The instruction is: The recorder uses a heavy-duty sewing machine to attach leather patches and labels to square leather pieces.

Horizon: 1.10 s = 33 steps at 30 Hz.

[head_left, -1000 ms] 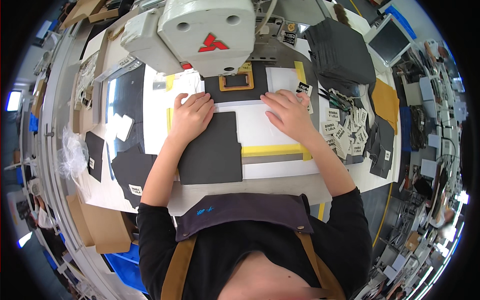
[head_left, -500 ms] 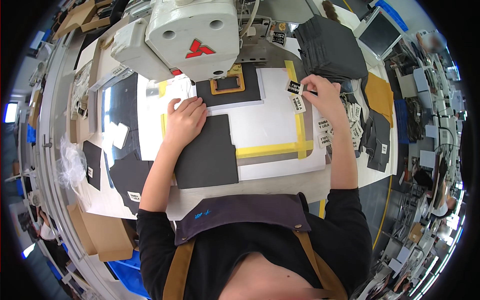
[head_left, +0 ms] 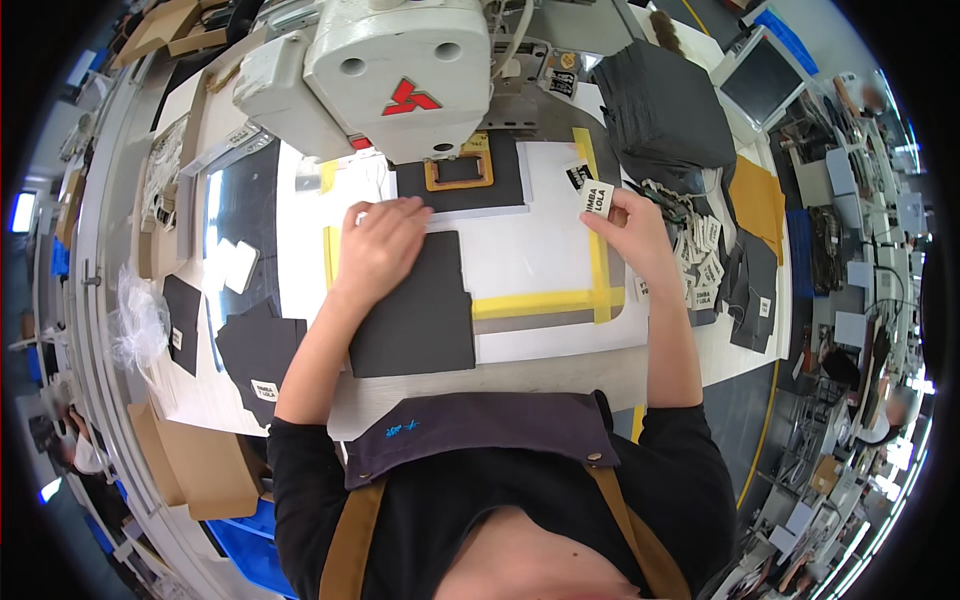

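Right hand [head_left: 642, 232] pinches a white label [head_left: 597, 197] by an edge, apparently keeping its face clear; left hand [head_left: 382, 246], unclamped, overlaps the near dark panel [head_left: 415, 320] at its far-left corner.

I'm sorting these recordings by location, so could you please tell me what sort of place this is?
Probably a factory sewing workshop: a large white machine head stands over the table, a stack of dark pieces sits to its right, and white labels lie heaped by the right hand.

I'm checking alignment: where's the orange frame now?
In the head view, the orange frame lies above centre on a black panel, just below the white machine head, up-right of the left hand.
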Tool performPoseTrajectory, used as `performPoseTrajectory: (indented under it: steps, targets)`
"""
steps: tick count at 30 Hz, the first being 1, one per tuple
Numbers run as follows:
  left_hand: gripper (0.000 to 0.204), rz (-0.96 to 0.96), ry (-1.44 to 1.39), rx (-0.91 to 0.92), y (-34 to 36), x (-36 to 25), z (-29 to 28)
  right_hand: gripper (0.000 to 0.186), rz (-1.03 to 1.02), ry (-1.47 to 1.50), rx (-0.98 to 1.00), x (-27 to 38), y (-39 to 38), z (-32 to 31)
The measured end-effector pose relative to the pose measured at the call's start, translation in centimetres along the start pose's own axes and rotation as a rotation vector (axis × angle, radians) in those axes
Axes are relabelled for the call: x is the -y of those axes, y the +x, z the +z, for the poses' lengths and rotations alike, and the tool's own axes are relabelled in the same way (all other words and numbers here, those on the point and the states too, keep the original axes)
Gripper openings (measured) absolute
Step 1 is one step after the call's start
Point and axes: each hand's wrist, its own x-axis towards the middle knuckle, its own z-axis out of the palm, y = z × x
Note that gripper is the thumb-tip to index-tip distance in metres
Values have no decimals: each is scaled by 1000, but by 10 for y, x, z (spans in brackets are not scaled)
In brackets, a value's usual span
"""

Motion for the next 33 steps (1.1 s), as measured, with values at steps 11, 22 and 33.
performPoseTrajectory:
  steps: [11,22,33]
  targets:
    - [25,479,49,-290,32,-53,-25,49,80,1134,639,46,-43,95]
    - [18,365,-142,-214,33,-45,-19,38,30,927,623,51,-38,96]
    - [15,22,-556,-146,27,-23,-1,35,-553,548,73,53,-4,92]
